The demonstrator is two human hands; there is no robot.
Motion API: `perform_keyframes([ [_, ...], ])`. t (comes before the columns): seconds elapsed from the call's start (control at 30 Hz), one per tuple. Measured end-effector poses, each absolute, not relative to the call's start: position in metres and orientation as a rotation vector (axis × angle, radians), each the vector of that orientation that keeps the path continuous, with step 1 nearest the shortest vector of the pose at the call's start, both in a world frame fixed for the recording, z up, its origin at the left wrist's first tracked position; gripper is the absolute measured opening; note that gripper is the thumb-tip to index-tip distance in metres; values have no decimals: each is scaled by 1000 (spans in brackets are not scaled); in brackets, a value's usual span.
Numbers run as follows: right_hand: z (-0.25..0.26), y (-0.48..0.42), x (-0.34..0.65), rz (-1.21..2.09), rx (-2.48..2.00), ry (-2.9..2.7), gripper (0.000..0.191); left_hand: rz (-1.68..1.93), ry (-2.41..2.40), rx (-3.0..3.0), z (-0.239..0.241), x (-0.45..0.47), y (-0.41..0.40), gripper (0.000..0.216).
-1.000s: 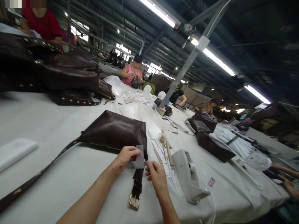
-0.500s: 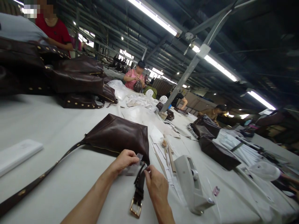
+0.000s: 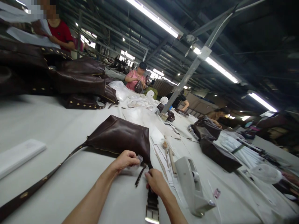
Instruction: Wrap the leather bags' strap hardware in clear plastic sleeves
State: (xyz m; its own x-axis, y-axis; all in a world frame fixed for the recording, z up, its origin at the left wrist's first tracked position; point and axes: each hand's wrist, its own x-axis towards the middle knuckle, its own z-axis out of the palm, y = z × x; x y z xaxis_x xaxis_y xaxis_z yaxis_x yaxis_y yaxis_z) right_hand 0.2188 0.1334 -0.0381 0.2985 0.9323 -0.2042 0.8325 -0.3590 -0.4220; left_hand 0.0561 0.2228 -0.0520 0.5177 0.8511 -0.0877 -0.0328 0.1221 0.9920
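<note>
A dark brown leather bag [image 3: 121, 137] lies on the pale table in front of me. Its long studded strap [image 3: 50, 174] runs off to the lower left. My left hand [image 3: 127, 160] is closed in a pinch on a piece of clear plastic film [image 3: 139, 159] by the bag's near edge. Beside it a narrow zipper pull strip [image 3: 140, 176] hangs from the bag's corner. My right hand [image 3: 155, 180] is closed around the short buckle strap [image 3: 152, 199], whose metal buckle [image 3: 152, 214] lies below the fingers.
A grey tape dispenser [image 3: 192, 186] stands right of my hand, near paper and leather strips [image 3: 167, 158]. Brown bags are piled [image 3: 79, 81] at the left, with more bags [image 3: 217, 152] at the right. A white slab [image 3: 22, 155] lies left. Several people work beyond.
My right hand has moved slightly down and right, swinging the buckle strap rightward, away from the zipper pull. The film in my left hand looks more bunched.
</note>
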Motion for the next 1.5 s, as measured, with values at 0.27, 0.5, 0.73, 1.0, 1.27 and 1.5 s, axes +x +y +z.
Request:
perform_keyframes([
  [0.27,-61,150,202,624,-2143,-1279,17,584,755,1373,-52,51,219,19],
  [0.5,-56,144,225,1205,-1765,-950,29,296,762,1383,-57,46,217,18],
  [0.73,-50,143,235,1445,-1457,-700,35,81,759,1381,-60,48,216,22],
  [1.0,-52,138,235,1541,-1310,-556,38,5,770,1390,-58,52,214,22],
  [1.27,-59,137,226,1444,-1219,-519,42,7,723,1364,-62,52,215,18],
  [1.5,-62,134,224,1413,-1218,-549,43,37,697,1339,-66,52,216,21],
])
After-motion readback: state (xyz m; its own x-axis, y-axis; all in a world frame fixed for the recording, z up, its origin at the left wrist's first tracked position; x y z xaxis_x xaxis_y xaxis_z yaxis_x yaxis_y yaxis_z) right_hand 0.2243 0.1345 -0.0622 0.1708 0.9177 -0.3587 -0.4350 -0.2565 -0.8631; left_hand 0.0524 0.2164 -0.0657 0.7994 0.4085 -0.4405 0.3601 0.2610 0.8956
